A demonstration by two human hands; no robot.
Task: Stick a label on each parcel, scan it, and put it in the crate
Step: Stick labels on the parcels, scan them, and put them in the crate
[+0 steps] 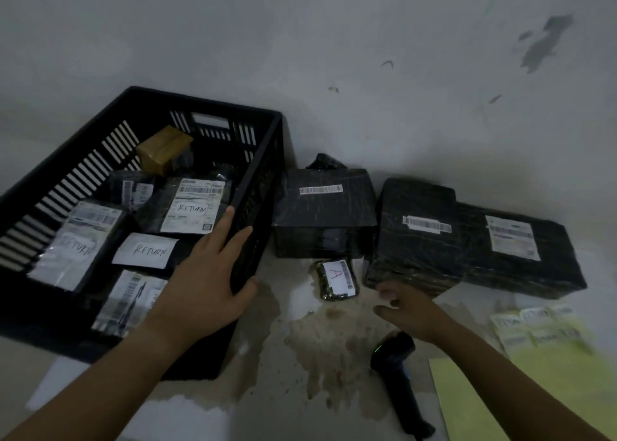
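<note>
A black slatted crate [257, 160] stands at the left and holds several black parcels with white labels marked RETURN [192, 208], plus a small brown box [163, 153]. My left hand [203, 280] holds the crate's right wall, fingers over the rim and thumb outside. Right of the crate lie a black box parcel [324, 213], a small parcel marked A [337, 278], a large black parcel [417, 233] and a flat labelled parcel [521, 250]. My right hand [407, 313], blurred, hovers with loosely curled fingers in front of the large parcel and holds nothing. A black scanner [397, 370] lies below it.
A yellow sheet of labels [541, 327] lies at the right on yellow paper [541, 394]. The pale, stained surface [320, 347] runs up to a grey wall [367, 56] right behind the parcels. White paper [60, 384] sticks out from under the crate.
</note>
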